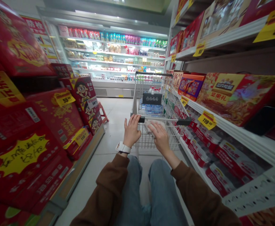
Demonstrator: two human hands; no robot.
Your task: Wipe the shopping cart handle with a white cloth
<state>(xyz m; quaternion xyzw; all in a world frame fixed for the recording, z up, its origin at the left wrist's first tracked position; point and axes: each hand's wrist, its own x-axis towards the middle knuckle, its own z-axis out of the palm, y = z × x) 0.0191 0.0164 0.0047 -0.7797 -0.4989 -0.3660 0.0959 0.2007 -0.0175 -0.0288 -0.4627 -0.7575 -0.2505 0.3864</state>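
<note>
A wire shopping cart [157,142] stands in front of me in the aisle. My left hand [131,131], with a white watch [123,147] at the wrist, has its fingers curled over the left end of the cart's handle [141,119]. Around the middle of that handle is a pale cloth [148,124], pressed there under the bent fingers of my right hand [159,135]. The cloth is partly hidden by the hand. Inside the cart, behind a dark panel [152,99], lie packs of bottled water [150,109].
Stacked red gift boxes [50,116] line the left side, a red stool [103,112] beyond them. Close on the right runs a shelf [241,133] with boxed goods and a dark phone-like slab [266,121]. A lit refrigerated display [114,83] spans the far end.
</note>
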